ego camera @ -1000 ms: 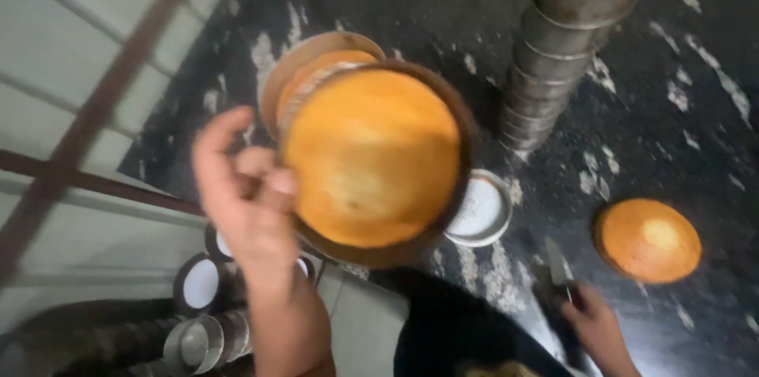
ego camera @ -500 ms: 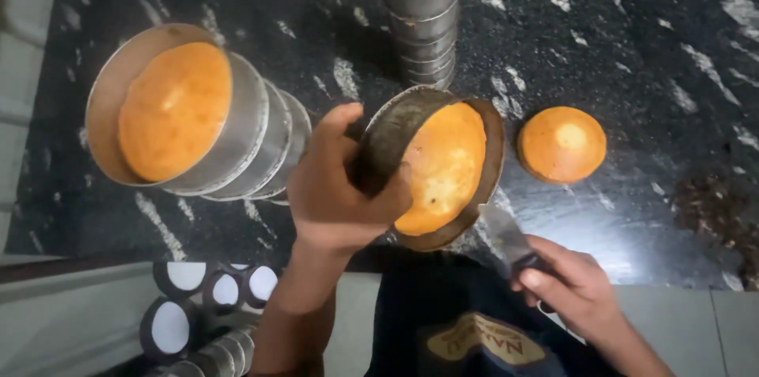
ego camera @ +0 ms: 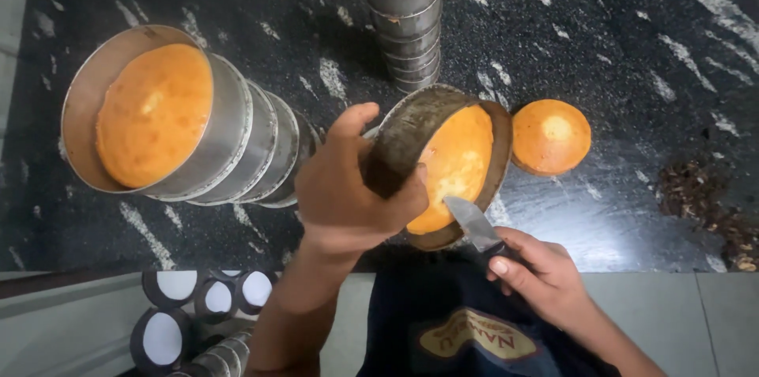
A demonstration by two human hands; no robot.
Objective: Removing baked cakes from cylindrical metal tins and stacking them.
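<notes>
Since half a second ago the knife [ego camera: 473, 223] is coming up to the cake tin [ego camera: 431, 160], tip now touching the sponge's rim. Left hand [ego camera: 348, 187] is gripping the tilted tin above the counter's [ego camera: 632, 53] near edge, right hand [ego camera: 538, 274] is clutching the knife handle. Looks like the loosening step; next the blade probably needs running around the wall.

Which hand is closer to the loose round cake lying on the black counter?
Right. The right hand, gripping a knife, sits just below the loose cake. The left hand, holding the tilted cake tin, is further off to its left.
</notes>
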